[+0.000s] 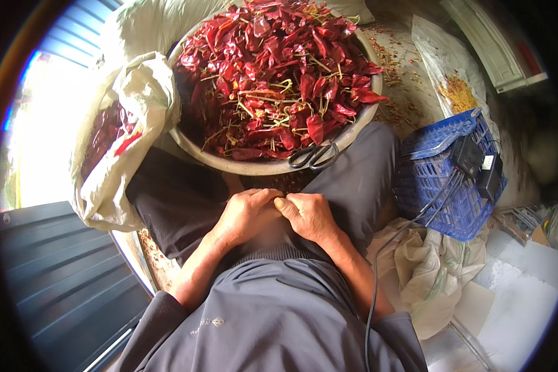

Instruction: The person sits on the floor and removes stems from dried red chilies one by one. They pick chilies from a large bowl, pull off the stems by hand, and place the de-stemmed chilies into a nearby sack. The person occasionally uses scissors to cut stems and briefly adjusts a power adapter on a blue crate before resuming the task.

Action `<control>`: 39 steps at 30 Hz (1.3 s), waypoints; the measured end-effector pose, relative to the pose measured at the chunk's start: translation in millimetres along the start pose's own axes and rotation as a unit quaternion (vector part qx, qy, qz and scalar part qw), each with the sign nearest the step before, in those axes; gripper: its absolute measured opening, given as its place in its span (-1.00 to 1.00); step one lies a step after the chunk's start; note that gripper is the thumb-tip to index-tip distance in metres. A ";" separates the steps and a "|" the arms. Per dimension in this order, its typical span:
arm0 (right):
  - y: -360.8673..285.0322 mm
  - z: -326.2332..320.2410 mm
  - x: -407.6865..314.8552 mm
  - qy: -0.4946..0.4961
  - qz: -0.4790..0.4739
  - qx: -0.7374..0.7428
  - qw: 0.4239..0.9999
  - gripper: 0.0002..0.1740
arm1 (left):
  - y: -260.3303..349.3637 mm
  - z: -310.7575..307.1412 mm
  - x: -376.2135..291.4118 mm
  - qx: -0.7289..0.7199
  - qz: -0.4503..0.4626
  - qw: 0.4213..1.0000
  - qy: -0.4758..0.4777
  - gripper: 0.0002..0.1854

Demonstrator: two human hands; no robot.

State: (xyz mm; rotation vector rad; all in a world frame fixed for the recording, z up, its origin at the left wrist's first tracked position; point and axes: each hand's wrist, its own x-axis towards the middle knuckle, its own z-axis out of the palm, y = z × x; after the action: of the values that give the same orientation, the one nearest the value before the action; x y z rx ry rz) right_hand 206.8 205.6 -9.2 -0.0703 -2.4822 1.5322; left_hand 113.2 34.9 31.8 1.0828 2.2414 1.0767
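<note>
Before me stands a wide metal basin (pixel 214 163) heaped with dried red chili peppers (pixel 269 79), many with pale stems. Black-handled scissors (pixel 314 157) lie at its near rim, handles towards me. My left hand (pixel 246 216) and my right hand (pixel 307 216) meet over my lap, just below the basin, with fingers curled and fingertips together. Whether anything small is between them cannot be told. An open woven sack (pixel 121 186) at the left of the basin holds more dark red peppers (pixel 107 132).
On the right is a blue plastic crate (pixel 441 195) with black boxes (pixel 467 156) and cables on it. A crumpled sack (pixel 428 269) lies below it. Pepper bits and seeds litter the floor (pixel 395 79). Another full sack (pixel 139 28) stands behind, at upper left.
</note>
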 end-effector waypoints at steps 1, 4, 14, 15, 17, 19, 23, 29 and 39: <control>0.3 -1.9 1.1 0.003 0.003 0.010 1.000 -0.49 | 0.6 -0.4 1.7 0.010 0.001 1.000 -0.004 -0.60; 1.0 0.3 1.4 0.012 0.003 0.029 1.000 -0.48 | 3.3 3.0 -1.0 0.009 0.005 1.000 0.011 -0.61; 1.4 -2.3 -1.8 0.023 0.013 0.007 1.000 -0.45 | 8.1 2.4 3.5 0.008 0.007 1.000 -0.008 -0.62; 2.5 -1.4 -3.1 0.022 0.011 0.003 1.000 -0.45 | 7.7 4.0 1.8 0.008 -0.004 1.000 -0.012 -0.62; 2.5 -1.2 -3.4 0.023 0.012 0.004 1.000 -0.43 | 2.4 7.6 -0.4 0.001 -0.024 1.000 -0.009 -0.61; 1.4 -0.5 -1.3 0.020 0.014 0.011 1.000 -0.40 | -0.1 6.3 -1.4 -0.003 -0.026 1.000 -0.009 -0.61; 3.0 -0.6 -1.6 0.019 0.015 0.025 0.999 -0.40 | 1.0 6.6 0.5 -0.004 -0.024 1.000 -0.008 -0.63; 4.0 0.9 1.4 0.025 0.001 0.001 1.000 -0.46 | -2.4 10.4 0.8 0.013 -0.010 1.000 0.001 -0.71; -22.8 -13.3 9.1 -0.067 0.111 0.302 0.945 -0.44 | 0.8 -6.1 -1.8 -0.246 -0.103 0.963 -0.042 -0.82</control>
State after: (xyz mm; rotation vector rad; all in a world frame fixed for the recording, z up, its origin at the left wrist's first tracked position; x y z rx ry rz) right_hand 202.5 208.3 18.2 -0.1506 -2.0312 2.3968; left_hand 110.6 30.9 36.2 0.6570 1.8261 1.3668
